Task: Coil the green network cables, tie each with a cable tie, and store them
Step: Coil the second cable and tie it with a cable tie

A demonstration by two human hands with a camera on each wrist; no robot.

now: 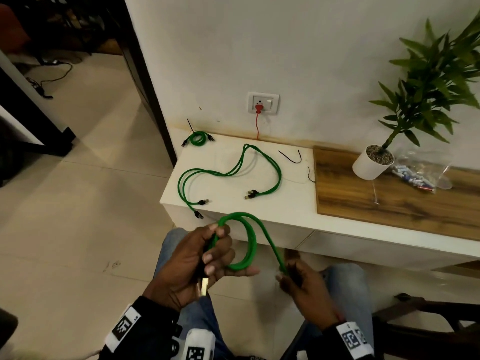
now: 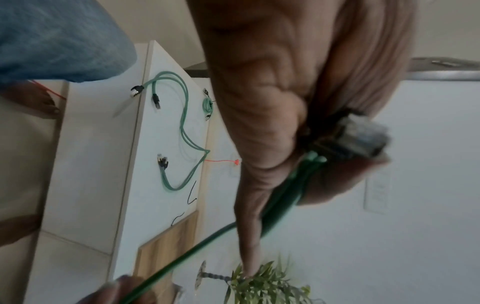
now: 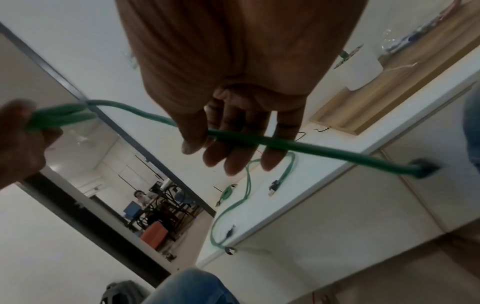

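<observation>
My left hand (image 1: 213,252) grips a green network cable (image 1: 250,245) wound into a loop in front of my lap, and one metal plug (image 1: 204,285) pokes out below the fingers. In the left wrist view that plug (image 2: 362,134) sits at the fingertips above the gathered strands (image 2: 298,185). My right hand (image 1: 287,278) pinches the cable's free tail between thumb and fingers (image 3: 207,136); the far plug (image 3: 424,168) hangs past it. Two loose green cables (image 1: 233,172) lie spread on the white table (image 1: 259,216). A small tied coil (image 1: 198,138) sits at its back left corner. Black cable ties (image 1: 292,157) lie near the middle.
A wooden board (image 1: 389,201) covers the table's right part, carrying a potted plant (image 1: 372,163) and a clear plastic bag (image 1: 420,172). A red plug (image 1: 258,108) is in the wall socket behind. My knees in jeans are under the hands.
</observation>
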